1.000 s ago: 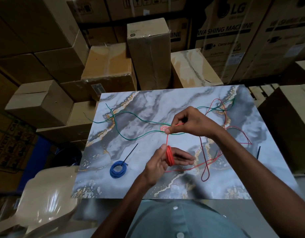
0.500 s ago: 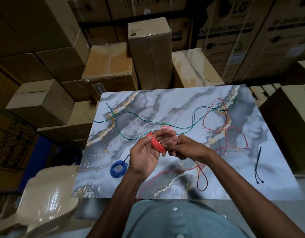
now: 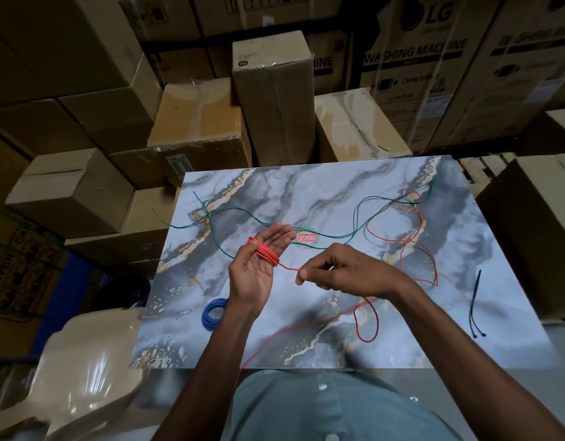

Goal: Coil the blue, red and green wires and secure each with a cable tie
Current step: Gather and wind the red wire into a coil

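My left hand [image 3: 255,268] is held palm up over the marble-patterned table [image 3: 306,192] with its fingers straight. Several turns of the red wire [image 3: 266,254] are wound round those fingers. A short taut stretch runs from that coil to my right hand [image 3: 341,272], which pinches the wire between thumb and forefinger. The rest of the red wire lies in loose loops [image 3: 367,326] to the right and trails off the table's near edge. The blue wire [image 3: 212,313] lies coiled at the near left. The green wire [image 3: 354,232] sprawls uncoiled across the far half.
Two dark cable ties [image 3: 474,305] lie near the table's right edge. Stacked cardboard boxes [image 3: 271,97] surround the table on the far, left and right sides. A beige plastic chair [image 3: 83,370] stands at the near left.
My left hand has opened palm up with the red coil on its fingers. My right hand has drawn away to the right and pulled a stretch of wire taut.
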Motion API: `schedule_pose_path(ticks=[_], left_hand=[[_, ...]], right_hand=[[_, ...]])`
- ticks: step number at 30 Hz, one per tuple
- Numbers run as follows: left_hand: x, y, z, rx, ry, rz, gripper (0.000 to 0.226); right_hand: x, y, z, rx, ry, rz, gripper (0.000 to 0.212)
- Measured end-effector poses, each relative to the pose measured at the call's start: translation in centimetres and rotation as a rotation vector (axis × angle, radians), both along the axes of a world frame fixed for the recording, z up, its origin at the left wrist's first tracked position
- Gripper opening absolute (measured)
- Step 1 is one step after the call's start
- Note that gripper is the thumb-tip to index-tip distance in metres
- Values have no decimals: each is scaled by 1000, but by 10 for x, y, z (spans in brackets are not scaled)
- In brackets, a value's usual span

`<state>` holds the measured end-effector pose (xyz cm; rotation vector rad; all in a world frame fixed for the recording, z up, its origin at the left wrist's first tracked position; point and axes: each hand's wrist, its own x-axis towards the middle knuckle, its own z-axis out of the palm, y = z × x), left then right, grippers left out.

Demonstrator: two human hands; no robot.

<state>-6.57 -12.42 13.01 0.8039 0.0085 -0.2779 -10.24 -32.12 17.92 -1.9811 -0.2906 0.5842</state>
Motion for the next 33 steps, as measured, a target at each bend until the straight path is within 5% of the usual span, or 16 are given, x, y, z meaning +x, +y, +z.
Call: schedule_pose_path(ticks=[11,18,33], left_hand=[[-8,4,-23,304,-32,-146,81],[-31,-15,-17,472,-83,-650,120],[-32,-23,16,162,-172,-873,120]], right_hand=[[-2,-11,38,-58,-13,56,26],[12,-17,53,16,-87,11,27],[31,-21,9,192,-9,-275,30]])
